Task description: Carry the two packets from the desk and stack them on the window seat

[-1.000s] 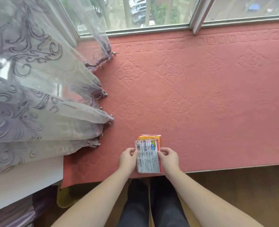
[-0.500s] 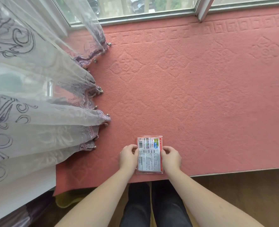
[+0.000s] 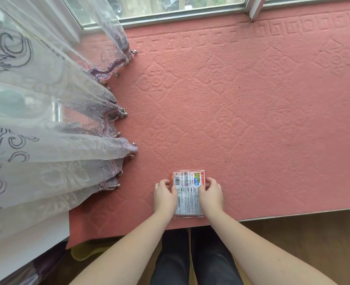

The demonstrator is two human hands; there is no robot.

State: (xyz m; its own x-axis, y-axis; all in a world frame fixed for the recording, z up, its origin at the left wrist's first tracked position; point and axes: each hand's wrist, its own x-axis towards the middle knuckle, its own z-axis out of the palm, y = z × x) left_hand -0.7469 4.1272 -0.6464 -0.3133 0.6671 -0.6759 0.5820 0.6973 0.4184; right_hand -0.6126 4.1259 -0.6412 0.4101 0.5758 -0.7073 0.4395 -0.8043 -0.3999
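Note:
A clear-wrapped packet [image 3: 188,194] with printed text and a red border lies flat near the front edge of the pink carpeted window seat [image 3: 252,120]. A thin orange sliver of a second packet [image 3: 171,179] shows beneath it at the upper left; the rest of that one is hidden. My left hand [image 3: 164,195] presses against the left side of the stack, fingers curled onto its edge. My right hand [image 3: 211,195] grips the right side the same way. Both hands rest on the seat.
A sheer purple-patterned curtain [image 3: 46,130] with beaded hem drapes over the seat's left part. The window frame [image 3: 180,15] runs along the back. Wooden floor [image 3: 314,243] lies below the seat's front edge, with my legs [image 3: 190,258] against it.
The top packet has been slid down over the orange one, which showed above it at first and is now almost covered. Both hands stayed at the sides of the stack.

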